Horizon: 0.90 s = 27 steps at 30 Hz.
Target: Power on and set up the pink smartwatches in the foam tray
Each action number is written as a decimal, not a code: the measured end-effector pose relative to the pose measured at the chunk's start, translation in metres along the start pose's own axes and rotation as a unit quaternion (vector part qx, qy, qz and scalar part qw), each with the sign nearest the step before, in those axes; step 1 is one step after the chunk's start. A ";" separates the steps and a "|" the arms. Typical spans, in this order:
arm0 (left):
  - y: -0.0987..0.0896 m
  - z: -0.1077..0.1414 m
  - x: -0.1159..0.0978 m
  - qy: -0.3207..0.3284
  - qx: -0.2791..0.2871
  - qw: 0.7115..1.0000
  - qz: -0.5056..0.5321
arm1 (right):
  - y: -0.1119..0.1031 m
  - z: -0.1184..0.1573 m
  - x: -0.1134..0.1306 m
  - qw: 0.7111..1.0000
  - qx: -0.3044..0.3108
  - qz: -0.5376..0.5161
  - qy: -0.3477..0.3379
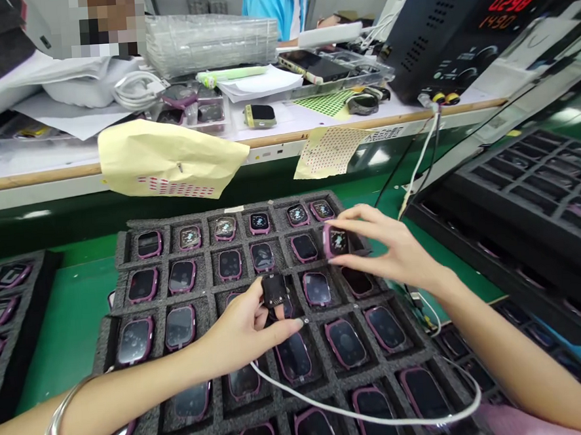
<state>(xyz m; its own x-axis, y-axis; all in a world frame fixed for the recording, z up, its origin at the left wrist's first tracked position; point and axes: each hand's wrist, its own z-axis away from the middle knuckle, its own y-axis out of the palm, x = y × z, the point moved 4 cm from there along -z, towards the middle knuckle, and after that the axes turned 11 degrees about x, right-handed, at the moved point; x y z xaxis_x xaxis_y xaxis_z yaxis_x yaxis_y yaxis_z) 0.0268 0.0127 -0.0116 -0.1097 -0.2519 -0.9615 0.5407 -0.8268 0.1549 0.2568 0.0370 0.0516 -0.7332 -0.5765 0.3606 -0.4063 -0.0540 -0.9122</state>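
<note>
A green-topped desk (84, 269) spreads below a raised shelf (276, 138), whose white top is edged with a strip of tan wood; a dark green band runs beneath it. Two yellow sheets (168, 156) hang over that edge, well apart. Clear plastic trays (211, 42) are stacked toward the back, and a black power unit (427, 38) stands at the right end, its digits glowing green, red and orange. Beyond, a person in blue (270, 5) shows against pale grey, wall or cabinet unclear. Bright light leaves whitish glints along the shelf's front
</note>
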 end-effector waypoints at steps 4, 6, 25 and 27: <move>-0.001 -0.001 0.001 -0.008 -0.002 0.999 -0.049 | -0.003 0.012 -0.032 0.992 0.087 0.068 0.059; -0.002 -0.002 0.002 -0.002 -0.005 0.998 -0.058 | -0.004 0.008 -0.024 0.989 0.090 0.106 0.051; -0.012 -0.006 -0.008 0.038 -0.006 0.999 0.035 | 0.026 -0.039 0.074 0.992 0.069 0.018 -0.105; -0.014 -0.004 -0.009 0.041 -0.035 0.998 0.037 | 0.038 -0.041 0.083 0.989 0.070 0.041 -0.121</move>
<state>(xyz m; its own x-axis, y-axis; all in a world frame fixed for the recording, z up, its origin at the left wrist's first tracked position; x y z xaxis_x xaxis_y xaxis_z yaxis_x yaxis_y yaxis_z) 0.0238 0.0288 -0.0063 -0.0012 -0.2667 -0.9638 0.6028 -0.7692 0.2121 0.1579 0.0205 0.0553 -0.6008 -0.7616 0.2430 -0.2590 -0.1021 -0.9605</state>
